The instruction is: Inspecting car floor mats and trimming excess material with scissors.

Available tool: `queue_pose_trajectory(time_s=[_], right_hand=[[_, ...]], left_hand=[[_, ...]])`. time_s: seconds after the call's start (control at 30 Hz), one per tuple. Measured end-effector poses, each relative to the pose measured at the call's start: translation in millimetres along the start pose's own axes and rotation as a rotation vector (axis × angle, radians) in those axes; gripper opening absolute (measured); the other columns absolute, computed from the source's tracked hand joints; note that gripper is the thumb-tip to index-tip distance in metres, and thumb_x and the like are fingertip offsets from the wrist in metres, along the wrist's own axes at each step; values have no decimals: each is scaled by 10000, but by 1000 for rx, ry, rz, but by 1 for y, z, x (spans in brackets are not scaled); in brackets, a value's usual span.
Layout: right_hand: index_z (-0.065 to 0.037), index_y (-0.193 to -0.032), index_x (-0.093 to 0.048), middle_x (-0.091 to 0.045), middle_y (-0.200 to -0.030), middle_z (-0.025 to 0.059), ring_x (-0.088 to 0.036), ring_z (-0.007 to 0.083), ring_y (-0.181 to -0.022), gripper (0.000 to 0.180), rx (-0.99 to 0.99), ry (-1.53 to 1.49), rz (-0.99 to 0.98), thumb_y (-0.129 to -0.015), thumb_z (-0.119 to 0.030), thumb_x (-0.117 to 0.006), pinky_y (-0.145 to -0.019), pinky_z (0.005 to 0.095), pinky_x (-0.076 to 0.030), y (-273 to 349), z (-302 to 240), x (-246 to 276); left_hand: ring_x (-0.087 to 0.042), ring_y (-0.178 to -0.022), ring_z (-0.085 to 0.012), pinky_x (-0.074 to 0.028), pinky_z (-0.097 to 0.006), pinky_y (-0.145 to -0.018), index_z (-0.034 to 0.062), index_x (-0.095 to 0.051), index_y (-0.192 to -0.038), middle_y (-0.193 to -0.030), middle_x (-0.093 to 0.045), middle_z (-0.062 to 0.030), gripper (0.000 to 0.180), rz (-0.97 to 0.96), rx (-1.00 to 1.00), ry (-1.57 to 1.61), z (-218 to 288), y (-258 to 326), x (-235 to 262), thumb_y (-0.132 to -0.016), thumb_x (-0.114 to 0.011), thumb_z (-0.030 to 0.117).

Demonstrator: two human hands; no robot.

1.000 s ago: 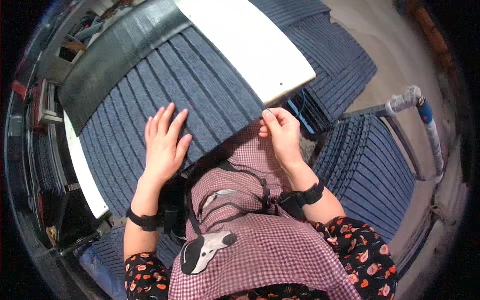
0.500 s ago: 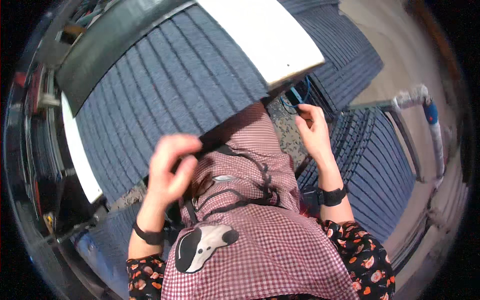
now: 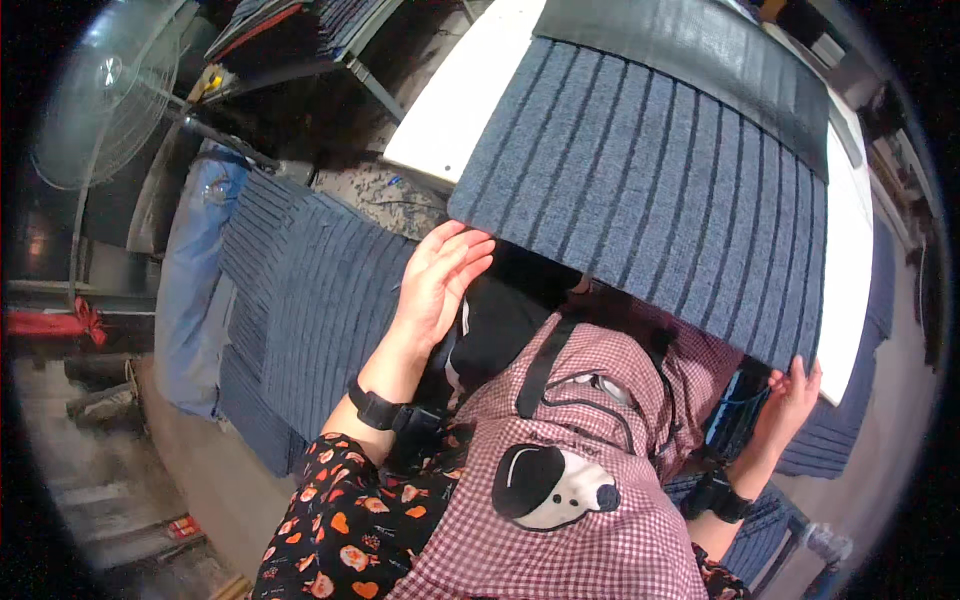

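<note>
- While a fan (image 3: 105, 115) stands at the far left, a red cloth (image 3: 55, 322) is tied to a bar below it.
- Next comes a blue cloth (image 3: 190, 290), hanging in a long upright fold.
- Just beside that lies a pile (image 3: 320, 290) of ribbed blue pieces.
- The left hand (image 3: 432, 285) is at the mat's near left corner, its fingers straight and close together, tips at the edge; I cannot tell whether they grip it. A black strap (image 3: 378, 408) circles the wrist.
- The white table (image 3: 445, 105) shows on both sides of the mat.
- The checked apron (image 3: 640, 480) bears a dog patch (image 3: 570, 490).
- The mat (image 3: 640, 190), blue with dark stripes, lies on the table, its near edge over the apron.
- A dark sheet (image 3: 690, 55) runs along its far edge.
- The right hand (image 3: 788, 405) has its fingertips at the mat's near right corner, slightly apart; I cannot tell whether they are clamped on it.
</note>
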State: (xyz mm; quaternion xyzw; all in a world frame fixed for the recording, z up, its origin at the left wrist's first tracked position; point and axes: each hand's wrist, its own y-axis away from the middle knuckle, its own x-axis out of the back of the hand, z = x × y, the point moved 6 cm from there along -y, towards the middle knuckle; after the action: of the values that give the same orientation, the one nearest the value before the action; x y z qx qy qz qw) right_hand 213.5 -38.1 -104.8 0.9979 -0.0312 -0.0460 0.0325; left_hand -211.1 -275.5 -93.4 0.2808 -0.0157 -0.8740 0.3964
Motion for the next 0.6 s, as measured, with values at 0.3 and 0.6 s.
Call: queue_pose_trajectory(time_s=[0.3,0.6], right_hand=[[48,-1256,-410,-592,-863,101,-584,139,-573,461,-91,162,243,-872,-161,-559,-510,227,-472,11,-16,23],[12,-1356,-261,-573,-882,106,-615,182,-776,531,26,-181,-171,-859,-19,-444,-599,227,-477,16,-60,-11]], left_hand=[[-615,-720,-230,-519,-342,-623,48,-485,-1047,-828,-561,-76,262,119,-28,-191,-4,-41,-4,-871,-569,223],[-474,-1063,-181,-375,-309,-927,-2,-439,-1201,-1177,-486,-93,347,138,-749,-810,58,-38,-49,-874,-533,66]])
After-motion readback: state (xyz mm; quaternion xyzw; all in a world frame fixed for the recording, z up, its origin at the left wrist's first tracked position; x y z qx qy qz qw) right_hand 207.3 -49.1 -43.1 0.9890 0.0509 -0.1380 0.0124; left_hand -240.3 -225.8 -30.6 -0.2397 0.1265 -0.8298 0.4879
